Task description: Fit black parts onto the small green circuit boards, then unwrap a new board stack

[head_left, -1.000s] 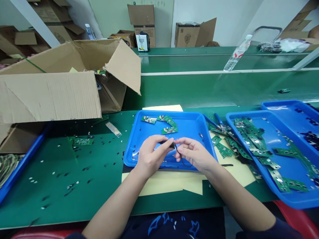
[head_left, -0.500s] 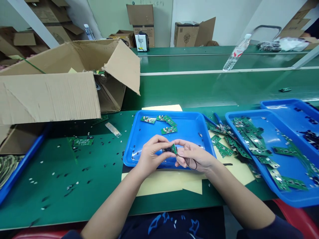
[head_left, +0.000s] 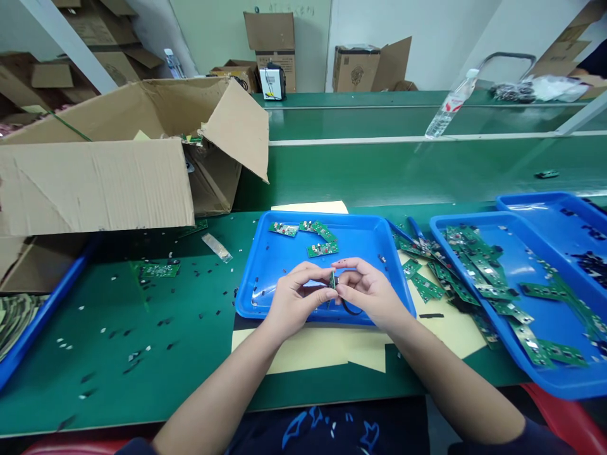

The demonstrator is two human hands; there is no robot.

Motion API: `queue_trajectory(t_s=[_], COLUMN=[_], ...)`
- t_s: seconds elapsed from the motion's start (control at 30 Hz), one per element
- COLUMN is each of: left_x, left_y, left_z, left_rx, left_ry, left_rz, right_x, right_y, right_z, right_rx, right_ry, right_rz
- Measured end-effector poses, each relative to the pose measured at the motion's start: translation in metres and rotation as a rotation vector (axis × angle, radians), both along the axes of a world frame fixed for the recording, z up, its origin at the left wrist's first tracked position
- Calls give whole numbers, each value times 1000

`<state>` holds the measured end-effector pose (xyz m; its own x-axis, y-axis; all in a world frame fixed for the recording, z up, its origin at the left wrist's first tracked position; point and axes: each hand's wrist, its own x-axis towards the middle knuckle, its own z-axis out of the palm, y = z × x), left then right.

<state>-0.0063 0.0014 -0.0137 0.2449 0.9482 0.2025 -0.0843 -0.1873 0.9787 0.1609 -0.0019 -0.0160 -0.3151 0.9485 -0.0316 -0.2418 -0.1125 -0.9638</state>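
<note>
Over the near edge of a blue tray (head_left: 327, 218), both my hands meet at a small green circuit board (head_left: 332, 279) turned nearly edge-on. My left hand (head_left: 300, 294) pinches it from the left between thumb and fingers. From the other side my right hand (head_left: 368, 292) closes its thumb and fingertips on the board, where a small dark part partly shows. Below the right fingers hangs a thin dark loop (head_left: 351, 308); what it belongs to is hidden. Several green boards (head_left: 323, 249) lie toward the back of the tray.
Right of me are a blue tray (head_left: 467, 218) of boards, another tray (head_left: 531, 201) with dark parts, and loose boards (head_left: 425, 285) on yellow paper (head_left: 455, 328). A large open carton (head_left: 95, 186) stands at left. Small scraps litter the green table (head_left: 190, 366). A bottle (head_left: 450, 107) stands behind.
The board has turned from showing its face to nearly edge-on. My right hand has curled its fingers in closer to it. The dark loop shows less.
</note>
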Motion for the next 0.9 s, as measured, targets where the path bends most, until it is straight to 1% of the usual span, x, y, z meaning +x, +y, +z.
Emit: queue_trajectory(t_s=[0.07, 0.17, 0.33, 0.4, 0.5, 0.57, 0.67, 0.73, 0.77, 0.8, 0.83, 0.9], left_x=[2, 3, 5, 6, 6, 5, 2, -1, -2, -3, -4, -6], left_y=[0, 1, 1, 1, 2, 2, 4, 5, 5, 5, 5, 5], left_z=[-1, -1, -1, 1, 2, 3, 2, 2, 2, 3, 3, 4], left_rx=[-42, -69, -106, -131, -187, -268, -435, -478, -447, -371, -255, 57], left_ry=[-52, -56, -25, -8, -34, -77, -119, -102, -65, -5, 79, 276], left_rz=[-4, -12, -20, -57, -128, -161, -237, -284, -295, -287, -257, -144], right_x=[0, 1, 3, 3, 4, 4, 5, 7, 9, 12, 15, 23], right_y=[-1, -2, -3, -2, -2, -1, 1, 2, 3, 4, 5, 8], right_z=[0, 0, 1, 1, -1, -2, -3, -2, -2, -2, -1, 1], right_rx=[62, 176, 496, 606, 736, 817, 931, 992, 1013, 1020, 1010, 922], right_ry=[-75, -238, -533, -609, -674, -708, -707, -689, -681, -675, -663, -598], right_rz=[-69, -170, -280, -324, -380, -396, -368, -357, -373, -410, -476, -665])
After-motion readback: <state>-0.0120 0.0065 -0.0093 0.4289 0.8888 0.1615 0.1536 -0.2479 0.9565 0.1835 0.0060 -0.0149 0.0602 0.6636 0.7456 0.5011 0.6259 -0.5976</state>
